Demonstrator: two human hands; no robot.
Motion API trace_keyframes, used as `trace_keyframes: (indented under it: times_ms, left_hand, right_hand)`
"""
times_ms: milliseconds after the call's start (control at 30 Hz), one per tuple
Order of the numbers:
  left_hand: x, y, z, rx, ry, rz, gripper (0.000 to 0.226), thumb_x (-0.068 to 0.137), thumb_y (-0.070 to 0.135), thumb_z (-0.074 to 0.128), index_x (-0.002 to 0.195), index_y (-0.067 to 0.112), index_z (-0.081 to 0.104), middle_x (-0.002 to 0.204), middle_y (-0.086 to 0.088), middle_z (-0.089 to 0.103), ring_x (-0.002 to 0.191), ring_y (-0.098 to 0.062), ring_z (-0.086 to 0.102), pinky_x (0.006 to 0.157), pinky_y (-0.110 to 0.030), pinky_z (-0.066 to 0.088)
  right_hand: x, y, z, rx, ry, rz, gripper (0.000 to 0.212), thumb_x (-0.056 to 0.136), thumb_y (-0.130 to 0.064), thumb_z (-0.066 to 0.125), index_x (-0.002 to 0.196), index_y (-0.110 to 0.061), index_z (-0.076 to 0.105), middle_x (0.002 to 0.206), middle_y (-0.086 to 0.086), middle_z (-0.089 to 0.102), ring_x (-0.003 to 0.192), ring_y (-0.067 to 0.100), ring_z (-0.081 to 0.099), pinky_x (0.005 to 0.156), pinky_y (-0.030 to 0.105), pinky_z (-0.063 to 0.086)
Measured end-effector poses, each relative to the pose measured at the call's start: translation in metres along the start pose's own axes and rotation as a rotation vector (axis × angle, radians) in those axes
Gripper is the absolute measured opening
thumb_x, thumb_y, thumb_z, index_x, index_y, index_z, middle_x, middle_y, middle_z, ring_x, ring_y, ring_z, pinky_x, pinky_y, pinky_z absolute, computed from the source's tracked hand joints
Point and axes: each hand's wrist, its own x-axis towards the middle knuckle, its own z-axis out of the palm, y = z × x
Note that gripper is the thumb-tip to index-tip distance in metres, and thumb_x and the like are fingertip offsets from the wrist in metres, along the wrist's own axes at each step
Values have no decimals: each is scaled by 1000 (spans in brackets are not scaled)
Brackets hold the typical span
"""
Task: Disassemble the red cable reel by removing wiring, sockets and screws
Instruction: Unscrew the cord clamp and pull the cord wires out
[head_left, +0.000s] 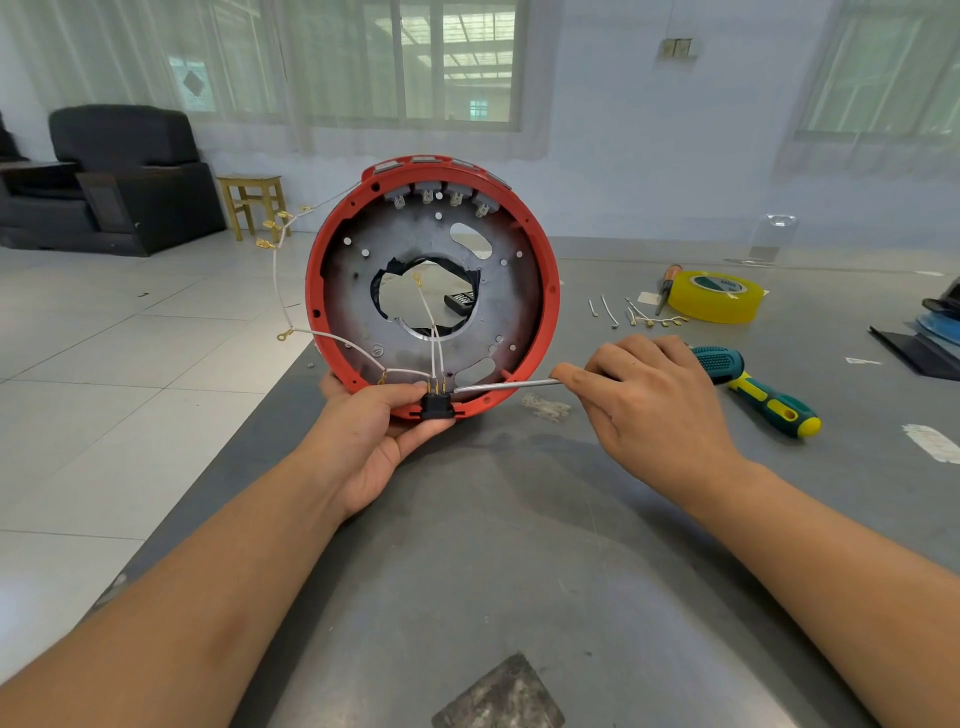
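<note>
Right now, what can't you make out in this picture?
Head view only:
- Screwdriver tip: hidden behind the black socket.
- Its handle: mostly covered by the right hand.
- Left hand fingers: behind the red reel.
- Loose wire pieces: too small to count.

yellow tape roll (715, 296), black armchair (122, 171), wooden stool (253, 201)

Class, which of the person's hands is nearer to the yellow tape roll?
Right. The right hand lies below-left of the yellow tape roll, holding a screwdriver; the left hand is farther left, under the red reel.
</note>
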Motion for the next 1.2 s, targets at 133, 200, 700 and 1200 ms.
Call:
trace_keyframes:
  times_ms: [133,200,700,1200]
  left_hand:
    - [0,0,0,6,2,0,64,94,-15,61,147,12,37,120,-31,73,99,-40,78,65,-44,66]
    - [0,0,1,3,11,9,64,94,-16,61,146,12,37,122,-31,72,100,-40,78,66,-45,67]
    - [6,-1,-2,-93,67,29,68,94,-17,60,148,14,32,121,-27,73,97,-39,79,65,-43,66]
    - [6,-1,-2,-109,85,12,64,95,-13,62,152,3,40,128,-26,71,105,-41,77,66,-40,66]
  right_hand:
    - [-1,-2,-1,8,0,13,22,95,-20,68,116,-26,74,86,1,68,84,30,61,76,42,42]
    - [-2,-5,-1,25,-6,27,21,96,-20,68,115,-25,74,86,1,67,83,30,61,75,42,42]
    - [-1,-22,0,61,-45,113,23,92,-20,73,113,-27,75,85,0,69,79,30,62,71,41,43]
    - [-1,-36,-4,146,-154,184,26,102,-25,56,124,-30,69,92,-1,68,84,29,61,73,39,41]
